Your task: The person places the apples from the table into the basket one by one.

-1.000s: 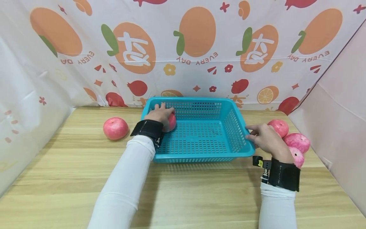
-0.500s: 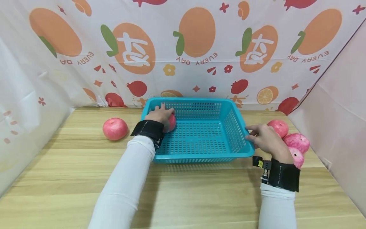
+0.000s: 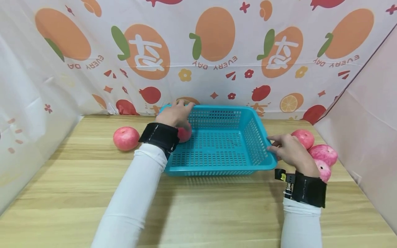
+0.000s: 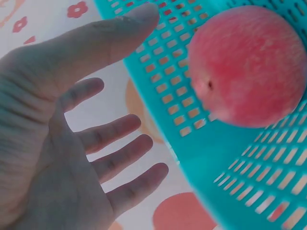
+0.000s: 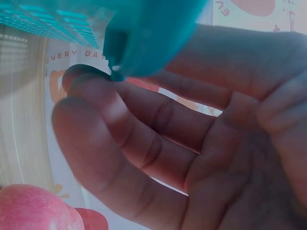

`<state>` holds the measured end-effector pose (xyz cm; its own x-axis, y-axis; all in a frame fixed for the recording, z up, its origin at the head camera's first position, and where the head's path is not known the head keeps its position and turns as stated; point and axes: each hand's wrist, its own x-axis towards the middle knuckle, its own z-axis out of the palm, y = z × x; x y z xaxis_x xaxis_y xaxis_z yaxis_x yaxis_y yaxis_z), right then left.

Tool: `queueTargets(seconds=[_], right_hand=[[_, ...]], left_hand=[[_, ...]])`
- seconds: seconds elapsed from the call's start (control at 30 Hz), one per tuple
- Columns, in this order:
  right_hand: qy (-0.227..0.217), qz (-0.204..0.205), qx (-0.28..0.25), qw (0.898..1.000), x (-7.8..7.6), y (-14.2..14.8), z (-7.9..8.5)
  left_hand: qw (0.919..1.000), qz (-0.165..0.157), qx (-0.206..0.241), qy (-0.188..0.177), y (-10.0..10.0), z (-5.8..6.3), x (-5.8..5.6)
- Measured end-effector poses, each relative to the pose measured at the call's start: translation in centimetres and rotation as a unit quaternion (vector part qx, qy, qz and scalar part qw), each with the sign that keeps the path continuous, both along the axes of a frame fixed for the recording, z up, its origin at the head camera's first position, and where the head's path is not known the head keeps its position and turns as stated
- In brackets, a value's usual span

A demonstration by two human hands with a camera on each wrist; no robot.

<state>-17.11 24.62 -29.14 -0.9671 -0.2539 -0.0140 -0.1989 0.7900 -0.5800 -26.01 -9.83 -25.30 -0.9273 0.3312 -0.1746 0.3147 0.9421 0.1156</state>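
Observation:
A turquoise plastic basket with slotted walls sits on the wooden table. Inside its left end lies a pinkish-red apple, partly hidden behind my left hand in the head view. The left wrist view shows that hand with fingers spread and nothing in them, apart from the apple and over the basket's edge. At the other end my right hand pinches the basket's right rim between thumb and fingers. In the right wrist view, curled fingers reach under the rim.
One apple stands on the table left of the basket. Three more apples cluster to the right, close beside my right hand. A fruit-print cloth hangs behind the table, and a plain pale panel bounds the right side.
My left hand has let go of the apple and risen up and back toward the basket's far left corner. The apple stays in the basket. My right hand keeps its hold on the rim.

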Motion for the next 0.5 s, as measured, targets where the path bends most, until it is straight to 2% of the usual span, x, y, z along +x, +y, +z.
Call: queueTargets(seconds=[0.5], right_hand=[[-0.003, 0.000, -0.002, 1.000, -0.1, 0.0, 0.2]], left_hand=[[0.9999, 0.000, 0.007, 0.013, -0.8, 1.4, 0.4]])
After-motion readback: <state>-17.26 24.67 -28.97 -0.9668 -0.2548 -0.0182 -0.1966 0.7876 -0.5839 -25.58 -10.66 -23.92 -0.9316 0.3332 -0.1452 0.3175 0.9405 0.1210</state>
